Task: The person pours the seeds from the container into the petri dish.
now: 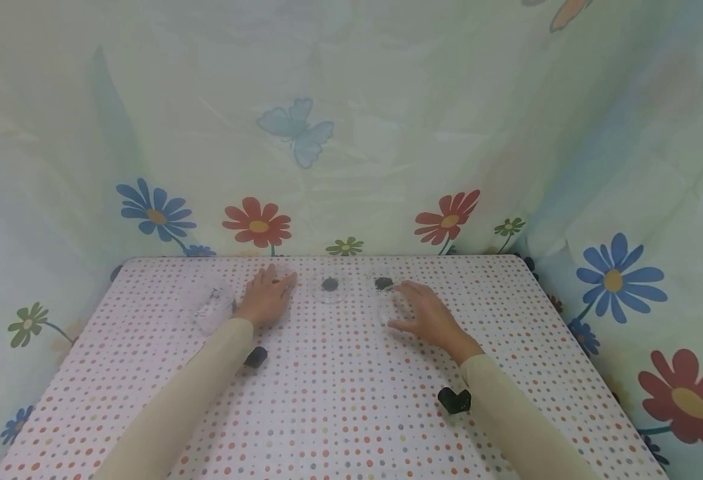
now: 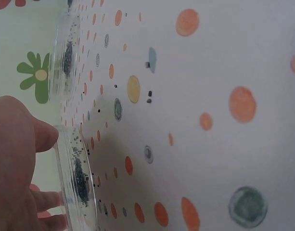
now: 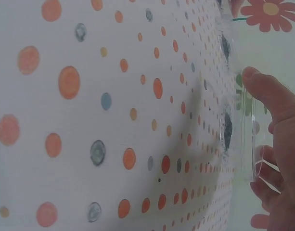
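Three clear petri dishes with dark granules stand in a row near the table's back edge. My left hand [image 1: 265, 300] grips the left petri dish [image 2: 82, 185] by its rim, thumb on one side and fingers on the other. Beside it is the middle petri dish [image 1: 329, 287], apart from both hands. With thumb and fingers my right hand [image 1: 426, 315] holds a clear round lid [image 3: 248, 139] by its edge. That lid is tilted up just in front of the right petri dish [image 3: 227, 130], whose dark heap [image 1: 383, 283] shows beyond it.
Left of my left forearm lies a clear plastic item [image 1: 212, 305] with whitish marks, its kind unclear. Stray dark grains [image 2: 149, 96] dot the patterned tabletop [image 1: 351, 400]. A printed curtain [image 1: 351, 133] rises behind the table's back edge.
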Demonstrator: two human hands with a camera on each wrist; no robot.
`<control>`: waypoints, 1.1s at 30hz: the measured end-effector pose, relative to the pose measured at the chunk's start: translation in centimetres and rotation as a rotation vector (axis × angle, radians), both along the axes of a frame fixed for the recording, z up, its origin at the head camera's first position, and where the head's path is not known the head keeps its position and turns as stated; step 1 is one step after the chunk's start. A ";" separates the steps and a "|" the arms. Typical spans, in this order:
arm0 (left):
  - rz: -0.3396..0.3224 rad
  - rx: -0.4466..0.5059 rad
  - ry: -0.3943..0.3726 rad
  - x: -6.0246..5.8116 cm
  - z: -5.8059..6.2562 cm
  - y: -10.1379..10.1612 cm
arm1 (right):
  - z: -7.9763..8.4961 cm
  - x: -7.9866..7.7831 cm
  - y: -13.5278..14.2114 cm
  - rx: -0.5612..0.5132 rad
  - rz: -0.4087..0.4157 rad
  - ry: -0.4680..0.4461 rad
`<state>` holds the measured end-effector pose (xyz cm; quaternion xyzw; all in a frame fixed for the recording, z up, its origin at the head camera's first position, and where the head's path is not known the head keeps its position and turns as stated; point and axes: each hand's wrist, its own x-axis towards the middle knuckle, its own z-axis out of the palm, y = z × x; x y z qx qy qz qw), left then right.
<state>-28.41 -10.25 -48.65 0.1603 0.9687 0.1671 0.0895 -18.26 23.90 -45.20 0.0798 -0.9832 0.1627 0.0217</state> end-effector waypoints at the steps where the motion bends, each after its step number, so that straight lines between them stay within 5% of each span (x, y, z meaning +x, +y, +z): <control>1: 0.001 0.001 -0.001 0.0 0.0 0.0 | 0.0 -0.1 0.0 -0.001 -0.001 0.002; 33: 0.005 -0.015 0.027 0.2 0.0 0.0 | -0.1 -2.2 -0.1 -0.059 -0.024 -0.006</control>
